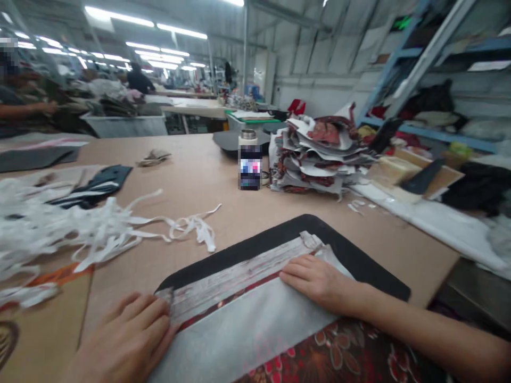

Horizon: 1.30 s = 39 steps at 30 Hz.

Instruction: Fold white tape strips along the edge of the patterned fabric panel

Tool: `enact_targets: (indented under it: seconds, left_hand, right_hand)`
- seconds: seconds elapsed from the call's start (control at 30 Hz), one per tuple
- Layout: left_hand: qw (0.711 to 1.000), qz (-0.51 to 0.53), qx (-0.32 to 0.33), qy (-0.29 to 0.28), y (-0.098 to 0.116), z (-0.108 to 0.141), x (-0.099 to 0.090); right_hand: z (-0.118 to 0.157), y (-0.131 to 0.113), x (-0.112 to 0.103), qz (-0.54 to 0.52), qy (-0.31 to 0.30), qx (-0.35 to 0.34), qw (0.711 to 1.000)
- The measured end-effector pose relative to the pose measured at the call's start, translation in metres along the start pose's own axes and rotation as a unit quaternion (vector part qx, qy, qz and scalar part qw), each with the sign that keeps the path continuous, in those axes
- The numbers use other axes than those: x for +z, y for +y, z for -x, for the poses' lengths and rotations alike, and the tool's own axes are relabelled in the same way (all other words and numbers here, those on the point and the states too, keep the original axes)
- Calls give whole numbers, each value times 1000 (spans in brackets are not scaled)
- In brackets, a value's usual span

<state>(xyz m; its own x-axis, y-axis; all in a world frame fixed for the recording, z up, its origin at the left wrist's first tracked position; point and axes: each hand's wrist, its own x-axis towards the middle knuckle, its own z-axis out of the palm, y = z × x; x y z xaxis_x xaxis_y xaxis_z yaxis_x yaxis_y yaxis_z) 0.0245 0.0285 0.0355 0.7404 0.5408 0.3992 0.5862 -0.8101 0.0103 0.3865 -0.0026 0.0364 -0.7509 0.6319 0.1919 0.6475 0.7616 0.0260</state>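
Note:
A fabric panel with a pale grey-white face, a dark red strip and a streaky whitish band along its far edge lies before me on a black board. Its near part shows brown cloth with red flower prints. My left hand rests at the panel's left edge, fingers extended and slightly bent, thumb hidden. Near the panel's far right corner, my right hand lies flat on the pale face with its fingers stretched out.
White fabric strips lie tangled on the left of the table. A bottle stands ahead, beside a tall stack of cut fabric. Cardboard lies at the near left. A blue shelf rack rises at right; other people sit beyond.

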Motion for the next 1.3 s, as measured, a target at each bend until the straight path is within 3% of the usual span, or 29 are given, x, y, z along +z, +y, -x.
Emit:
enact_targets:
  seconds: [0.07, 0.17, 0.3, 0.4, 0.63, 0.87, 1.2, 1.3]
  left_hand:
    - [998, 32, 53, -31, 10, -34, 13]
    - [987, 70, 116, -89, 42, -93, 41]
    - [977, 54, 163, -123, 88, -162, 74]
    - [979, 36, 172, -106, 111, -191, 88]
    - [984, 13, 159, -80, 120, -200, 100]
    - [984, 2, 164, -76, 122, -200, 101]
    - [984, 10, 157, -84, 123, -202, 100]
    - [984, 12, 151, -92, 124, -203, 100]
  right_hand:
    - [26, 13, 0, 21, 25, 68, 997]
    - [51, 26, 3, 7, 76, 169, 983]
    - [60, 33, 11, -64, 159, 250, 953]
    - [58, 35, 14, -94, 189, 297, 931]
    - [51, 40, 5, -143, 146, 325, 924]
    - [35, 52, -6, -154, 63, 394, 904]
    - [19, 83, -7, -206, -40, 403, 891]
    - [20, 92, -1, -231, -37, 411, 881]
